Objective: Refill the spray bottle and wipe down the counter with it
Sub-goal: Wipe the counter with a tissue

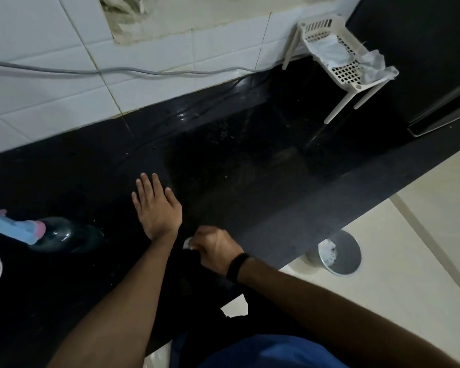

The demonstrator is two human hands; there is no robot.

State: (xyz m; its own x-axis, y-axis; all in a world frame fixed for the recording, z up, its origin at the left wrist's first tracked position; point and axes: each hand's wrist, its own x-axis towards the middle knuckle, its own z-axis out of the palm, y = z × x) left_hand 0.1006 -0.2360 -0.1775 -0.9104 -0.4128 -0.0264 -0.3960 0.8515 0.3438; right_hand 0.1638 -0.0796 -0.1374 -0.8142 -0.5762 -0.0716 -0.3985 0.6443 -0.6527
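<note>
— Two hands over the black counter [250, 160]; how do they sit?

— Left hand [156, 205] lies flat, fingers straight and slightly spread, palm down on the stone. Right hand [215, 249] is just beside the left wrist, toward the counter's near edge, fingers curled round a small white wad [188, 244], with a dark band on that wrist.

— Is the wad cloth or paper?

— Cannot tell; only a corner shows past the knuckles, and the fingertips are hidden under the hand.

— And the spray bottle [51, 233]?

— Well to the left of the grip, apparently lying on its side on the counter: a clear body with a blue-and-pink head, cut off by the frame edge.

— Anything beyond the hands?

— White basket rack [337, 57] stands far off by the wall, a rag draped in it.
</note>
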